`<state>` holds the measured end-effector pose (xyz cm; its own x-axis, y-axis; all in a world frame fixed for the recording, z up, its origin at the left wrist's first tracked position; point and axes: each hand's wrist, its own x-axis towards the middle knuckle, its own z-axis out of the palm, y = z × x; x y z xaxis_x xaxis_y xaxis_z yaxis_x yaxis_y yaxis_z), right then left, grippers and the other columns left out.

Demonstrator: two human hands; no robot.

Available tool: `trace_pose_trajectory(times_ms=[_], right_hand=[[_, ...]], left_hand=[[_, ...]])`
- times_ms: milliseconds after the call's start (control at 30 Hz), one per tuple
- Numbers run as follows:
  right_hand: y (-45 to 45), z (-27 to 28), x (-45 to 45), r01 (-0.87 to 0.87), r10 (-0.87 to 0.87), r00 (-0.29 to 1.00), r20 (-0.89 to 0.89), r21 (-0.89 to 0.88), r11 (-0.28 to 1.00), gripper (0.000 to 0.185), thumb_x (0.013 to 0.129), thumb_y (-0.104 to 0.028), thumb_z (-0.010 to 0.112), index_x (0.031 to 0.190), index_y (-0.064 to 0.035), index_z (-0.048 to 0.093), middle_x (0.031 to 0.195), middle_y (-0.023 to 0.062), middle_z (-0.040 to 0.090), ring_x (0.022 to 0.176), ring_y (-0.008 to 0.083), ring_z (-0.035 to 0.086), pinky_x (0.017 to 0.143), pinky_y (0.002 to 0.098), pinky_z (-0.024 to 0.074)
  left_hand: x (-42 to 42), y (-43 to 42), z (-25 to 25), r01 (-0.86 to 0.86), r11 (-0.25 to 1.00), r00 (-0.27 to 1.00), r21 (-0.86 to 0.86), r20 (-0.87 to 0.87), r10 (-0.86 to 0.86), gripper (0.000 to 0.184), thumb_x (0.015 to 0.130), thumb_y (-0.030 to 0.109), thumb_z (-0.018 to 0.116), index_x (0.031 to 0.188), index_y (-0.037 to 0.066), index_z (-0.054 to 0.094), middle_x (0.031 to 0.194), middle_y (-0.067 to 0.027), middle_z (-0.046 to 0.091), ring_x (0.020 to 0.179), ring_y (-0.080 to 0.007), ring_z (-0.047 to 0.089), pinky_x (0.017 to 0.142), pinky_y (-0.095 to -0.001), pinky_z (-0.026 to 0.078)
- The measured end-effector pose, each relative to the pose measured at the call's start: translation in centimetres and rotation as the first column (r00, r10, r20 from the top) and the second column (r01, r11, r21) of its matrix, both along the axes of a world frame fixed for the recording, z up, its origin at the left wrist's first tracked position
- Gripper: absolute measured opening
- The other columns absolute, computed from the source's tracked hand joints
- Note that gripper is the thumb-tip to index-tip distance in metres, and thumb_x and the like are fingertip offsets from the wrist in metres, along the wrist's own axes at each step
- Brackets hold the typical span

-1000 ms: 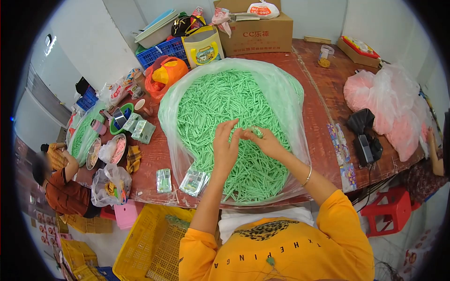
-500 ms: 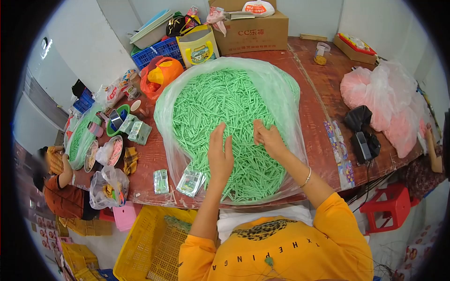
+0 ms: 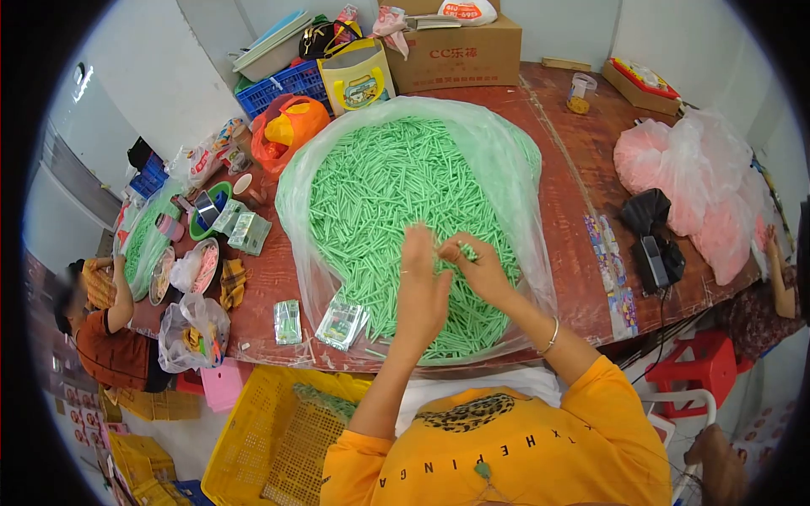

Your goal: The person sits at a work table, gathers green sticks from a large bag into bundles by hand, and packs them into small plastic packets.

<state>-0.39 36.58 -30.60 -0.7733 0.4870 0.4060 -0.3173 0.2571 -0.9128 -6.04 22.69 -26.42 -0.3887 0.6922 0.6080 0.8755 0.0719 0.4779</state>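
Note:
A large clear plastic bag [image 3: 540, 253], opened wide on the table, holds a heap of short light-green sticks [image 3: 380, 177]. Over the near part of the heap, my left hand [image 3: 423, 282] is held edge-up with its fingers stretched out; its fingertips are blurred. Close to its right, my right hand [image 3: 479, 268] is closed, with a few green sticks showing between its fingers. Left of the bag's near edge lie a silver-green packet [image 3: 287, 322] and a small pile of similar packets [image 3: 342, 324].
A yellow crate [image 3: 245, 438] stands below the table edge. Filled pink bags [image 3: 709, 177] and a black device [image 3: 654, 261] are at right. A cardboard box [image 3: 456, 55] sits behind. Another person [image 3: 114, 341] works at left; a white frame [image 3: 700, 396] is at lower right.
My left hand has moved right and slightly down, nearer my right hand, which has lowered a little. A white frame and a dark blurred shape have appeared at lower right.

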Motion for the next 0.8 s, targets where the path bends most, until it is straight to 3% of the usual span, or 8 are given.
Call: trace_pose_trajectory(times_ms=[33, 100, 167, 200, 300, 400, 533, 800], right_hand=[[-0.9, 0.2, 0.6, 0.010, -0.009, 1.000, -0.016, 0.029, 1.000, 0.023, 0.099, -0.022, 0.059, 0.103, -0.0005, 0.065, 0.091, 0.0038, 0.067, 0.087, 0.0135, 0.061, 0.080, 0.0287, 0.0485], [-1.5, 0.4, 1.4, -0.037, 0.042, 0.999, 0.030, -0.147, 0.988, 0.021, 0.099, -0.021, 0.058, 0.104, -0.0020, 0.066, 0.088, 0.0030, 0.066, 0.085, 0.0127, 0.060, 0.077, 0.0284, 0.0481], [-0.4, 0.8, 2.3, -0.055, 0.209, 0.936, 0.283, -0.469, 0.882, 0.025, 0.101, -0.026, 0.053, 0.107, -0.0063, 0.068, 0.085, 0.0007, 0.063, 0.078, 0.0110, 0.056, 0.068, 0.0258, 0.0445], [-0.2, 1.0, 2.9, -0.064, 0.196, 0.951, 0.240, -0.467, 0.882, 0.030, 0.102, -0.030, 0.051, 0.108, -0.0058, 0.067, 0.086, 0.0004, 0.061, 0.079, 0.0109, 0.055, 0.069, 0.0258, 0.0429], [0.0, -0.1, 3.4, -0.243, 0.274, 0.962, -0.021, -0.527, 0.814, 0.046, 0.106, -0.041, 0.040, 0.114, -0.0025, 0.063, 0.104, 0.0052, 0.063, 0.101, 0.0148, 0.055, 0.089, 0.0329, 0.0454], [-0.1, 0.6, 3.9, -0.327, 0.311, 0.941, -0.133, -0.591, 0.737, 0.053, 0.105, -0.045, 0.037, 0.129, -0.0017, 0.057, 0.139, 0.0112, 0.053, 0.130, 0.0203, 0.045, 0.112, 0.0396, 0.0325], [-0.2, 0.8, 4.2, -0.332, 0.316, 0.940, -0.129, -0.560, 0.759, 0.054, 0.104, -0.048, 0.041, 0.129, -0.0033, 0.060, 0.136, 0.0076, 0.056, 0.128, 0.0178, 0.043, 0.112, 0.0403, 0.0276], [0.8, 0.8, 3.4, -0.025, 0.076, 0.993, 0.087, -0.479, 0.877, 0.049, 0.103, -0.043, 0.047, 0.117, 0.0022, 0.062, 0.116, 0.0167, 0.066, 0.101, 0.0198, 0.064, 0.088, 0.0358, 0.0523]], left_hand=[[0.0, 0.1, 0.1, 0.006, 0.984, 0.969, -0.180, -0.244, -0.051, 0.056, 0.096, 0.008, 0.055, 0.148, 0.001, 0.034, 0.154, -0.0202, 0.034, 0.143, -0.0415, 0.029, 0.114, -0.0484, 0.029], [0.7, 0.2, -0.7, 0.082, 0.987, 0.960, -0.135, -0.254, -0.115, 0.058, 0.093, 0.009, 0.059, 0.146, 0.004, 0.037, 0.153, -0.0187, 0.035, 0.143, -0.0429, 0.029, 0.113, -0.0502, 0.031], [0.5, -0.6, -1.4, 0.086, 0.995, 0.993, 0.058, 0.079, -0.090, 0.056, 0.092, 0.007, 0.061, 0.145, 0.005, 0.041, 0.150, -0.0191, 0.039, 0.140, -0.0420, 0.033, 0.111, -0.0476, 0.034], [0.9, -1.0, -1.0, -0.046, 0.989, 0.982, 0.139, 0.187, 0.019, 0.043, 0.092, 0.006, 0.060, 0.135, 0.004, 0.052, 0.133, -0.0187, 0.055, 0.123, -0.0380, 0.051, 0.101, -0.0445, 0.041], [0.3, -1.0, -2.2, -0.092, 0.984, 0.957, 0.155, 0.286, 0.044, 0.011, 0.093, 0.007, 0.061, 0.101, 0.003, 0.066, 0.092, -0.0115, 0.062, 0.086, -0.0284, 0.057, 0.080, -0.0381, 0.045], [1.1, -0.1, -2.5, -0.007, 0.997, 0.917, 0.080, 0.398, -0.026, 0.008, 0.092, 0.008, 0.063, 0.097, 0.004, 0.067, 0.091, -0.0103, 0.063, 0.085, -0.0268, 0.057, 0.078, -0.0358, 0.045], [1.5, 1.1, -3.1, 0.035, 0.993, 0.914, 0.114, 0.398, -0.078, 0.006, 0.091, 0.009, 0.064, 0.094, 0.004, 0.066, 0.089, -0.0104, 0.063, 0.081, -0.0274, 0.058, 0.073, -0.0367, 0.046], [-3.1, 1.1, -2.8, -0.208, 0.976, 0.961, 0.058, 0.195, 0.193, 0.017, 0.090, 0.010, 0.065, 0.104, 0.001, 0.061, 0.096, -0.0163, 0.061, 0.088, -0.0345, 0.057, 0.078, -0.0421, 0.045]])
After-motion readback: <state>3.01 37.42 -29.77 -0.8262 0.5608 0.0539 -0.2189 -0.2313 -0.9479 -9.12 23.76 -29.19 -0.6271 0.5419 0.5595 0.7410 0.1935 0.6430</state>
